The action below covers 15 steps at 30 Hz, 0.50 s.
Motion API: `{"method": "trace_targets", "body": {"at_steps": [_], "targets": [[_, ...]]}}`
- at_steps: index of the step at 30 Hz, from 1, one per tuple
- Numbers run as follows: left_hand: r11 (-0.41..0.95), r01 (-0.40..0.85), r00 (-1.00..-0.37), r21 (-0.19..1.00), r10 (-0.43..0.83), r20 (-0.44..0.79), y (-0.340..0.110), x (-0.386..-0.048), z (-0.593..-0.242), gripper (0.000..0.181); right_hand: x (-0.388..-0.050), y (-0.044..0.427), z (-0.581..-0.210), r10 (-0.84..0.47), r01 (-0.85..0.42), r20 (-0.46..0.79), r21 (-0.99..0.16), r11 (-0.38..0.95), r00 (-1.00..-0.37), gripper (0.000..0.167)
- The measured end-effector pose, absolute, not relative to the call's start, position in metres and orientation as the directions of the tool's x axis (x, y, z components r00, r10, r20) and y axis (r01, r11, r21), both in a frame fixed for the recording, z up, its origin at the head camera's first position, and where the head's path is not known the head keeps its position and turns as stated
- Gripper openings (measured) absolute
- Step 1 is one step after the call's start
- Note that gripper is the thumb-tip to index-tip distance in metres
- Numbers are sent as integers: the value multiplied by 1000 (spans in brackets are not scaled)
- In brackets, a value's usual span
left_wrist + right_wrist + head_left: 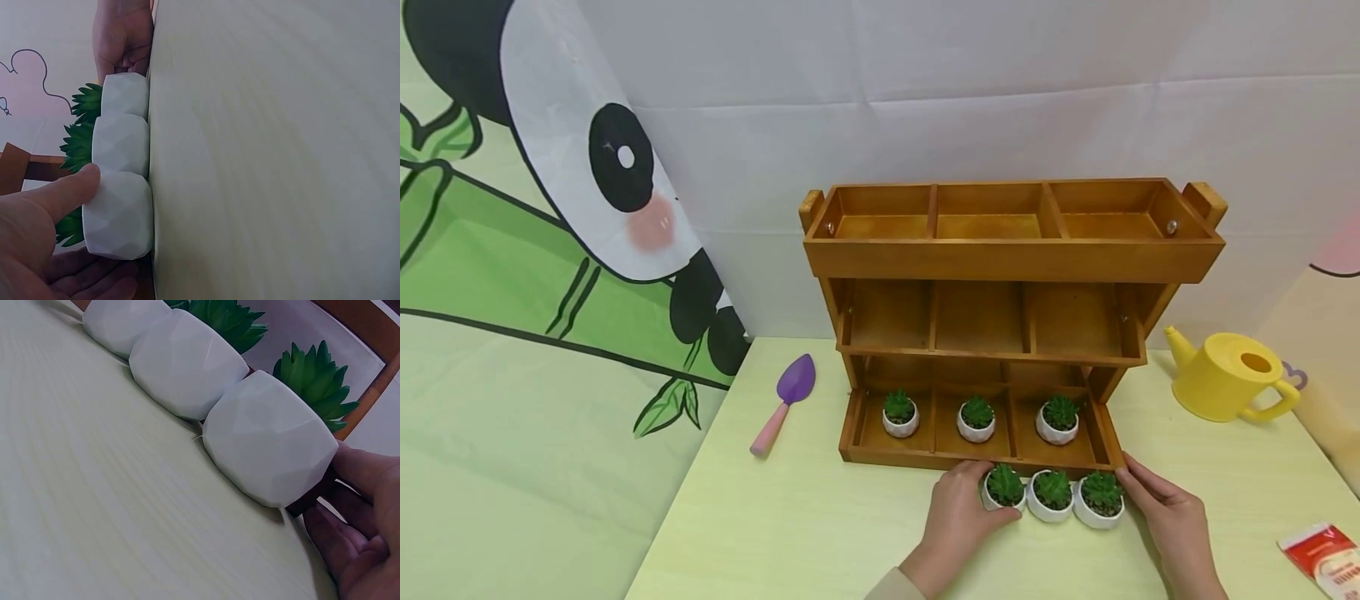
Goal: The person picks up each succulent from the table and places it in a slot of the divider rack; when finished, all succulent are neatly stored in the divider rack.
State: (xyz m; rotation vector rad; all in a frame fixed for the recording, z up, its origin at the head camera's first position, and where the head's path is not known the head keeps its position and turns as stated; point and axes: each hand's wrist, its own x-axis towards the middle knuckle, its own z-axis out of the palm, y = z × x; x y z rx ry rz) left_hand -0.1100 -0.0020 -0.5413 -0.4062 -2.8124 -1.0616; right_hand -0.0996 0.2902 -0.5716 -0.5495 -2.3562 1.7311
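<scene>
Three small potted succulents stand in a touching row before a brown wooden shelf [1013,260]. My left hand [958,512] grips the leftmost potted succulent [1004,486], thumb on the near side of its white faceted pot and fingers around the far side. The middle potted succulent [1050,495] and the right one [1099,500] sit beside it. At the shelf's front right corner, my right hand [1172,517] holds the wood between thumb and fingers, close beside the right pot [269,444]. Whether it also touches that pot is hard to tell.
On the bottom tier stand three more potted succulents [900,414], one per compartment. A purple trowel [784,404] with a pink handle lies left of the shelf. To the right are a yellow watering can [1228,379] and a red and white packet [1326,558].
</scene>
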Motion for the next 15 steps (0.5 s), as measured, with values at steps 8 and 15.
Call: {"method": "trace_targets", "body": {"at_steps": [8, 15], "targets": [[715, 290, -957, 636, 205, 206, -1, -110, -543, 59, -99, 291, -571, 389, 201, -83, -941, 274, -918, 57], [714, 273, -962, 645, 192, 194, -1, -109, -543, 59, -99, 290, -571, 390, 193, -77, -944, 268, -918, 56]]}}
